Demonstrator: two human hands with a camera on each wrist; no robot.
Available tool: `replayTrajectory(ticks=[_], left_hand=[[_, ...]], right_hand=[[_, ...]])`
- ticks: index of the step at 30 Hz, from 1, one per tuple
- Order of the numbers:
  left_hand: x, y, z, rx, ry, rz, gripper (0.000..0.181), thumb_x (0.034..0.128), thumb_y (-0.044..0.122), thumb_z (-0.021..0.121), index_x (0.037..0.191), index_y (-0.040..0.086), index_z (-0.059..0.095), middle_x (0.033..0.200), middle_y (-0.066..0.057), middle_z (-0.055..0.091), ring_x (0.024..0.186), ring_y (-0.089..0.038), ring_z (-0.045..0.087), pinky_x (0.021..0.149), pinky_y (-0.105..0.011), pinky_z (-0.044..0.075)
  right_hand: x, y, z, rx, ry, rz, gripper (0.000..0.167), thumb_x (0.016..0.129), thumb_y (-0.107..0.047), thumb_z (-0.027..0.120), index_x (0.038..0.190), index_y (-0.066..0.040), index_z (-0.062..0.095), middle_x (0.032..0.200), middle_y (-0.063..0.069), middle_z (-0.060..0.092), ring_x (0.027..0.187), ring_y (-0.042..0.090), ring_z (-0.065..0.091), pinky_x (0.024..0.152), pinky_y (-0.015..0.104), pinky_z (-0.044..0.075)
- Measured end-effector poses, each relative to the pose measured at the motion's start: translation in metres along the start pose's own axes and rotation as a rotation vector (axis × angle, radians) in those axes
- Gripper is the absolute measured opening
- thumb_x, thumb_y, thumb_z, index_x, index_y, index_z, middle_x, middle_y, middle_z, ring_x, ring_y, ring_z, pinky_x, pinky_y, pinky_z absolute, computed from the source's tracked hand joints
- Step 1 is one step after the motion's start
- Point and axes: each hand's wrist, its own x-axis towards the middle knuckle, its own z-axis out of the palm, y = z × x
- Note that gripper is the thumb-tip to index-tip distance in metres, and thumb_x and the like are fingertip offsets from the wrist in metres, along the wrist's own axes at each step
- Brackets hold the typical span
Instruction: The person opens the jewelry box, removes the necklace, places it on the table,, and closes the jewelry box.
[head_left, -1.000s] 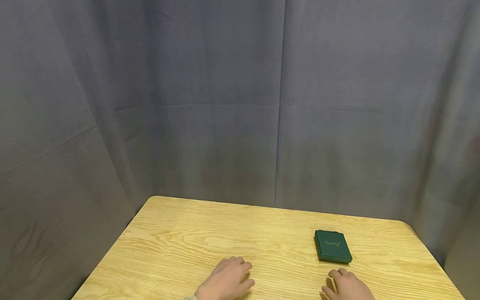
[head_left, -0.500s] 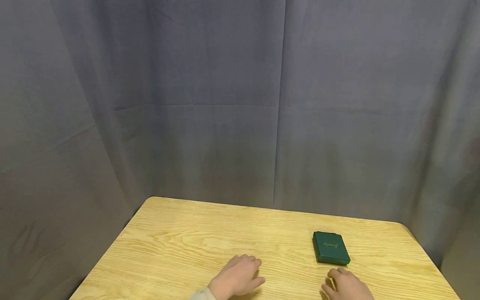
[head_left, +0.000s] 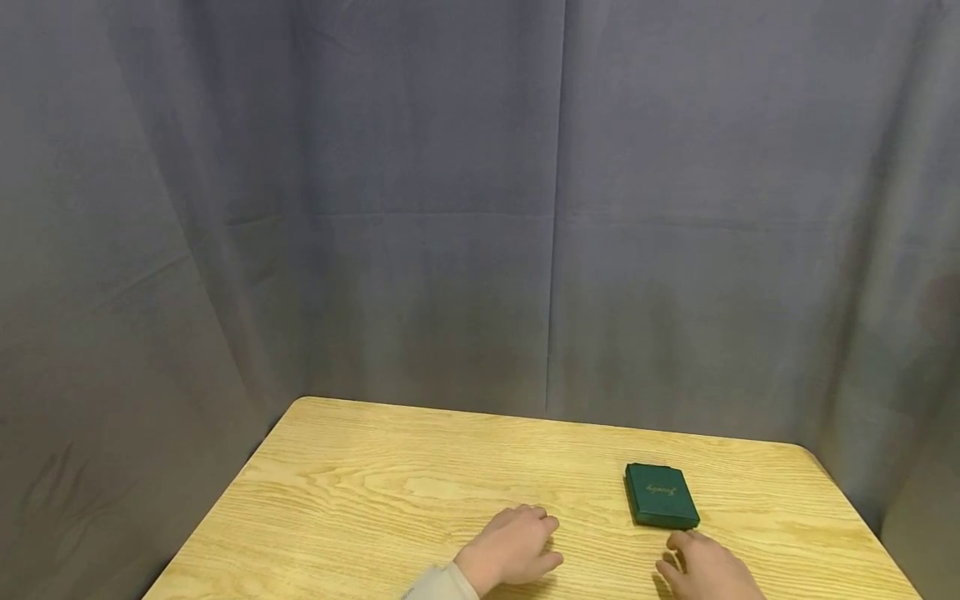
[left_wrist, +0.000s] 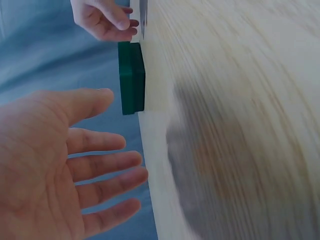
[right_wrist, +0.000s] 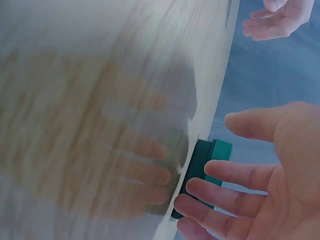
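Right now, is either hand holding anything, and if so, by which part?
Nothing is held: the left hand and right hand are open, and the flat, dark green box lies on the yellow wood-grained table.

Grn box [head_left: 662, 504] lid — gold script [head_left: 661, 490], upside-down, approx. "Jewelry".

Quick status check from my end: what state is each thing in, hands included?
Green box: looks closed, flat on the table, lettering up.
Left hand: open, holding nothing, above the table.
Right hand: open at the box's near side; contact unclear.
Curtain: hanging, creased.
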Motion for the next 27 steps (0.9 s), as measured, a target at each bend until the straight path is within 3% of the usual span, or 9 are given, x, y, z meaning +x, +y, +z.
replayTrajectory(ticks=[4, 8, 16, 20, 27], left_hand=[[0.008, 0.006, 0.001, 0.007, 0.003, 0.024, 0.038, 0.0919, 0.042, 0.059, 0.114, 0.011, 0.065, 0.104, 0.005, 0.063, 0.092, -0.008, 0.059, 0.079, -0.023, 0.048], [0.016, 0.010, 0.004, 0.018, 0.000, 0.033, 0.035, 0.0935, 0.040, 0.057, 0.112, 0.011, 0.065, 0.103, 0.005, 0.063, 0.092, -0.006, 0.059, 0.082, -0.023, 0.047], [0.032, 0.019, 0.007, 0.030, 0.033, 0.045, 0.030, 0.0970, 0.032, 0.054, 0.115, 0.010, 0.063, 0.097, 0.006, 0.060, 0.081, -0.002, 0.054, 0.071, -0.015, 0.045], [0.040, 0.026, 0.008, 0.050, 0.033, 0.044, 0.031, 0.0978, 0.031, 0.052, 0.120, 0.011, 0.059, 0.105, 0.005, 0.059, 0.086, -0.003, 0.055, 0.069, -0.014, 0.045], [0.055, 0.037, 0.017, 0.108, 0.004, 0.019, 0.044, 0.0979, 0.034, 0.051, 0.136, 0.012, 0.046, 0.134, 0.002, 0.049, 0.115, -0.009, 0.051, 0.086, -0.019, 0.046]], right_hand=[[0.002, 0.004, -0.003, 0.018, 0.017, -0.002, 0.026, 0.086, -0.030, 0.068, 0.095, -0.006, 0.065, 0.079, -0.001, 0.056, 0.068, 0.015, 0.053, 0.060, 0.037, 0.047], [0.004, 0.009, -0.005, 0.023, 0.023, -0.004, 0.029, 0.087, -0.033, 0.067, 0.096, -0.005, 0.065, 0.081, 0.001, 0.056, 0.069, 0.016, 0.054, 0.060, 0.039, 0.047], [0.008, 0.018, -0.015, 0.028, 0.044, 0.001, 0.028, 0.087, -0.031, 0.068, 0.097, -0.005, 0.065, 0.087, 0.003, 0.059, 0.078, 0.022, 0.061, 0.065, 0.042, 0.050], [0.011, 0.019, -0.019, -0.005, 0.096, -0.023, 0.021, 0.085, -0.025, 0.069, 0.093, -0.006, 0.066, 0.085, 0.002, 0.060, 0.079, 0.024, 0.062, 0.067, 0.044, 0.050], [0.014, 0.021, -0.017, -0.004, 0.153, -0.061, 0.020, 0.083, -0.018, 0.071, 0.094, -0.003, 0.063, 0.084, 0.004, 0.055, 0.073, 0.018, 0.057, 0.065, 0.039, 0.049]])
